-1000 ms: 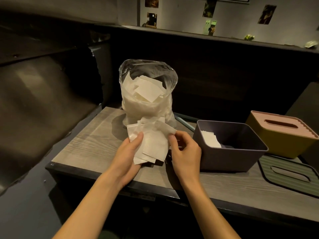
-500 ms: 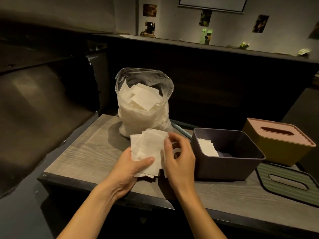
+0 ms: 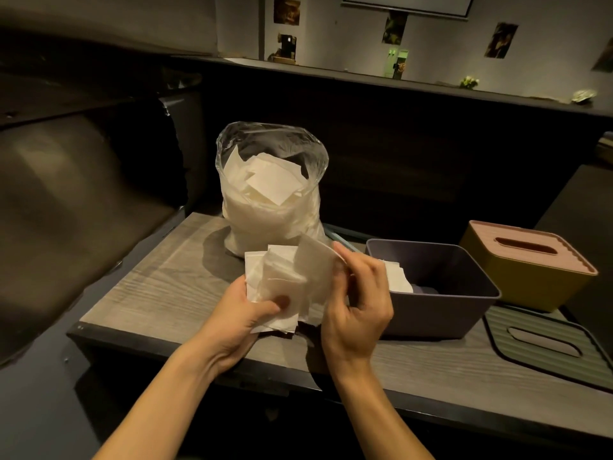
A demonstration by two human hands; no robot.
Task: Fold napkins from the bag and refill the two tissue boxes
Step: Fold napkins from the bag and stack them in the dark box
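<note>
A clear plastic bag point(image 3: 270, 207) full of white napkins stands at the back of the wooden table point(image 3: 159, 287). My left hand point(image 3: 245, 313) holds a loose stack of napkins point(image 3: 285, 277) above the table, thumb on top. My right hand point(image 3: 358, 300) pinches the edge of the top napkin and lifts it off the stack. To the right sits an open purple tissue box point(image 3: 441, 307) with a few folded napkins point(image 3: 398, 277) inside. Behind it stands a yellow tissue box point(image 3: 527, 277) with its pink slotted lid on.
A green slotted lid point(image 3: 547, 343) lies flat on the table at the right front. A dark seat point(image 3: 66, 207) rises to the left of the table. A dark partition wall point(image 3: 431, 154) stands close behind the bag and boxes.
The napkin stack has come up off the table in my left hand. My right hand has moved onto the top napkin and is peeling it up.
</note>
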